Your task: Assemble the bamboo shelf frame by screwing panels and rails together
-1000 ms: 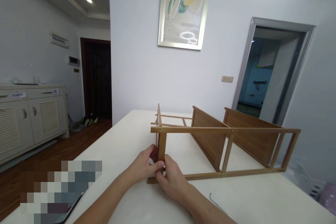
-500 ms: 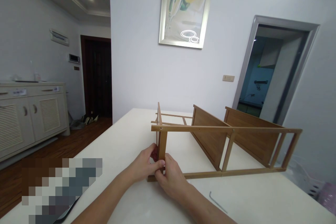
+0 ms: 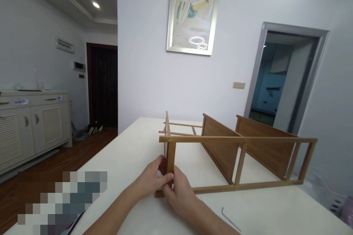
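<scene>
A brown wooden shelf rack (image 3: 204,139) lies on its side on the white table (image 3: 135,143), its shelf panels standing on edge. At the near left corner, my left hand (image 3: 151,176) is closed around the short upright piece, thumb across its front and fingers behind it. My right hand (image 3: 182,192) grips the same corner from the right, low down by the bottom rail. The two hands almost touch, and whatever small part may be between the fingers is hidden. A bent metal hex key (image 3: 230,219) rests on the table to the right of my right forearm.
Behind the table, a framed picture (image 3: 194,18) hangs on the wall. A white cabinet (image 3: 49,117) stands at the left, and a doorway (image 3: 278,80) opens at the right. A white perforated basket (image 3: 328,198) sits past the table's right edge. A pixelated patch covers the lower left.
The camera view has tilted up slightly, so everything appears a little lower. Both hands keep their hold at the rack's corner, and the rack has not visibly moved.
</scene>
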`<state>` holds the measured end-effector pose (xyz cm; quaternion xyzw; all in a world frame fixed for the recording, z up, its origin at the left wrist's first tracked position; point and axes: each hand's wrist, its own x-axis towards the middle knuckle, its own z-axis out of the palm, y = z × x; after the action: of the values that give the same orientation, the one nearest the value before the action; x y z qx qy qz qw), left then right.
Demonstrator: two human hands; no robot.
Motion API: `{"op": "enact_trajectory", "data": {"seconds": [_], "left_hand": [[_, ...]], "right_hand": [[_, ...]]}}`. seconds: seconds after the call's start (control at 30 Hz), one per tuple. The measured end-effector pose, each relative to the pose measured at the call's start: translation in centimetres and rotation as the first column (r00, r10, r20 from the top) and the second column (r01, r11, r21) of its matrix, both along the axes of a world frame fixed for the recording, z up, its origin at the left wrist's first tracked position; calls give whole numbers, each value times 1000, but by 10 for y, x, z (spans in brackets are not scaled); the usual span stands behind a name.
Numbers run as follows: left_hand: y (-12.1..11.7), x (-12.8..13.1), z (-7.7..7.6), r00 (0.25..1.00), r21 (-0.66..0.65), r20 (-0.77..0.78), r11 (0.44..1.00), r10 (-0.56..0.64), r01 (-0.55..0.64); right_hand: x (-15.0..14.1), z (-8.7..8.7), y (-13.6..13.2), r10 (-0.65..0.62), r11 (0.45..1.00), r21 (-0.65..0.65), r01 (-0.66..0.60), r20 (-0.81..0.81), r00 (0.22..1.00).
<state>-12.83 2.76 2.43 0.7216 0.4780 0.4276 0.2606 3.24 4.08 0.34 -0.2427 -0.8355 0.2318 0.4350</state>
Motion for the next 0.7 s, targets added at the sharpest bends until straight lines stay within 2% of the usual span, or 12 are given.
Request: {"op": "enact_trajectory", "data": {"seconds": [0.17,0.23,0.5,0.7], "left_hand": [[0,-1,-2,976,-123,203,987,-79,105],[1,-1,-3,965,-157,253,982,-64,107],[7,1,-12,970,-112,243,993,-13,42],[5,4,-8,977,-73,211,997,26,-11]], "right_hand": [[2,2,-3,11,999,-34,-12,-29,1000],[3,1,-3,8,999,-51,-9,-18,1000],[4,-2,1,29,1000,-5,-29,-72,997],[4,-4,2,31,999,-11,-32,-77,997]]}}
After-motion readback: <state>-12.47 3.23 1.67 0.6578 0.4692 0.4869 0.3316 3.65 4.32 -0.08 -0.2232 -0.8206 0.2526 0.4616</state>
